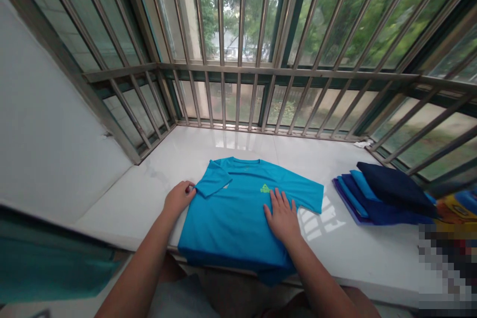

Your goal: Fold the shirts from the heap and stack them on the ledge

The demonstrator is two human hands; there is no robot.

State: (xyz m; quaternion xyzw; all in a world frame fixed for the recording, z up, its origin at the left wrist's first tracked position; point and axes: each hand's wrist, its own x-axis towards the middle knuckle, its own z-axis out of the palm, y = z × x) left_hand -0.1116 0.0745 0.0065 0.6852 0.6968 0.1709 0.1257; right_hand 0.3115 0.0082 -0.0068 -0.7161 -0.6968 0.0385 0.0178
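Note:
A bright blue T-shirt (231, 218) with a small green logo lies front side up on the white sill, its lower hem hanging over the near edge. Its left-hand sleeve is folded inward across the chest, while the right-hand sleeve stretches out flat. At the folded side, my left hand (181, 196) pinches the shirt's edge between thumb and fingers. My right hand (282, 214) rests palm down on the chest just below the logo, fingers spread.
Folded clothes (383, 194) in navy, blue and purple are stacked on the white sill (164, 159) at the right. Beside them sits a yellow and blue package (458, 208). Metal window bars (242, 67) rise behind the sill. A teal curtain (52, 253) hangs at the lower left.

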